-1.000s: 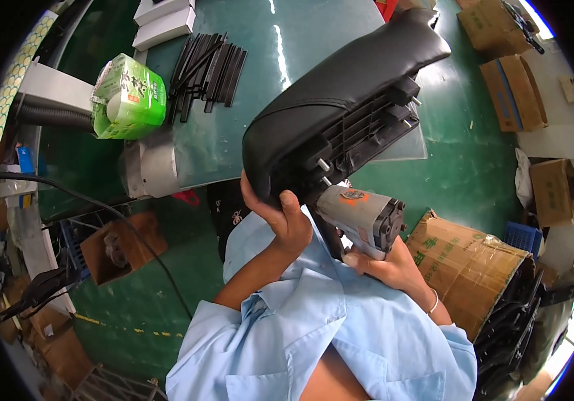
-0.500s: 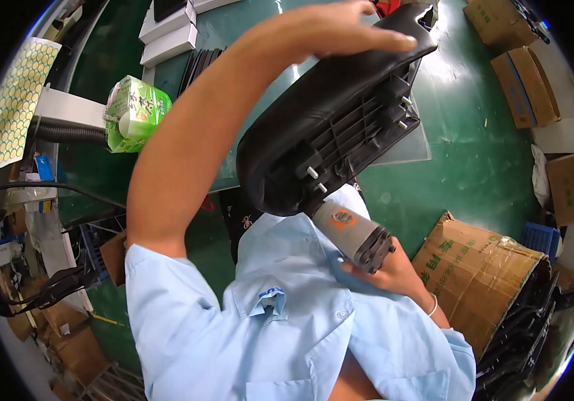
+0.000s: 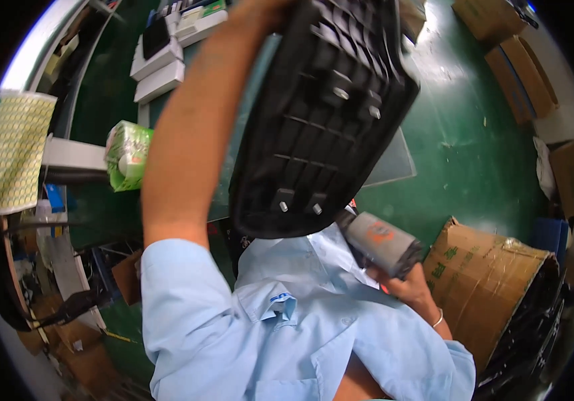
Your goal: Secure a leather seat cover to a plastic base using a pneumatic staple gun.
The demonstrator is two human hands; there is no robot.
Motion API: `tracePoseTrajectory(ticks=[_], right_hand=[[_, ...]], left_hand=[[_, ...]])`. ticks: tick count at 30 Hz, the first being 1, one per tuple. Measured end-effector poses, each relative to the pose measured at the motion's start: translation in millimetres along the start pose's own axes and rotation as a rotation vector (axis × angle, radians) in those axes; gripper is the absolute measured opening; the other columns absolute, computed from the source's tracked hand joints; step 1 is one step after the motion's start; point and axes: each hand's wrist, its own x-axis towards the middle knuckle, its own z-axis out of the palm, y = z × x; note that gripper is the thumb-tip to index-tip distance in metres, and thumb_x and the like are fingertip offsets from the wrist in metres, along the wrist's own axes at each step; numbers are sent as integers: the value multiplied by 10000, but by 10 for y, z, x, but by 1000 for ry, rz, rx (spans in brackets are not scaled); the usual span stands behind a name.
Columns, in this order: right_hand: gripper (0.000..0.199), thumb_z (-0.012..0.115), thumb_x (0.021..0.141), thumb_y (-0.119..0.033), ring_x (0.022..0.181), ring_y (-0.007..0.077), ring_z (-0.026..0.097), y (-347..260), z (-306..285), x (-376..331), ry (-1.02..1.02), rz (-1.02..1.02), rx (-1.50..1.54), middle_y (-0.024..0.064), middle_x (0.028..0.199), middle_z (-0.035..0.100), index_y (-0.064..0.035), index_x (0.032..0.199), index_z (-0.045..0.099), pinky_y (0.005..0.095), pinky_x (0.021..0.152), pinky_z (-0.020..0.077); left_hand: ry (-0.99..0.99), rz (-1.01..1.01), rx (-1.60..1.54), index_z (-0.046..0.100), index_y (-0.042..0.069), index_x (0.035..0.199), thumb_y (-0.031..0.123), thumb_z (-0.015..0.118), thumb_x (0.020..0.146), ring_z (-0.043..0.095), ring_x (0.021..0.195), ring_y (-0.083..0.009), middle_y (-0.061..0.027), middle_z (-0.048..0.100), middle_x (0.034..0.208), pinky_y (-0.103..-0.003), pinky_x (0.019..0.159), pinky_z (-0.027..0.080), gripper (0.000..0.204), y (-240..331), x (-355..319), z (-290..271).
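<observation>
A black padded seat (image 3: 310,154) is held up in front of me, tilted. Its ribbed plastic underside faces me, and several short metal bolts stick out of it. My left hand (image 3: 275,12) grips the seat's far end at the top of the picture; its fingers are mostly hidden behind the seat. Lower right, my right hand (image 3: 407,286) is wrapped round a grey power tool (image 3: 382,239) with an orange mark. The tool's nose points up and left, near the seat's lower right corner; whether they touch I cannot tell.
An open carton (image 3: 487,281) packed with black parts stands at my right. More cartons (image 3: 522,79) line the far right. At the left are a green paper-tissue pack (image 3: 126,157), white boxes (image 3: 159,72) and a yellow patterned sheet (image 3: 14,150). Below is a green floor (image 3: 461,154).
The seat has turned so its underside now faces me more fully. My left hand has moved left with it. My right hand and the power tool have shifted right, away from the seat.
</observation>
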Motion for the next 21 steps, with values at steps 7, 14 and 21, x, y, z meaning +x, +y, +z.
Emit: tracePoseTrajectory(ticks=[7,14,21], right_hand=[[400,721,750,-109,795,114,546,-85,-390,45,177,151,-24,25,886,604,26,1098,576,266,735,461],[359,734,755,-197,724,99,562,-101,-317,119,151,-4,-212,52,797,628,15,1017,608,251,652,468],[293,711,754,-186,619,109,528,-151,-195,222,100,67,-213,42,672,579,20,931,602,274,597,447]], left_hand=[[333,294,-175,594,42,790,224,564,782,587,458,-166,-67,619,638,-272,410,492,185,650,-550,24],[413,441,-116,556,63,853,148,516,803,563,525,-153,-61,574,695,-270,493,491,107,775,-712,536],[398,571,-65,543,66,864,122,508,815,550,590,-122,-36,557,719,-244,522,457,82,838,-860,605]])
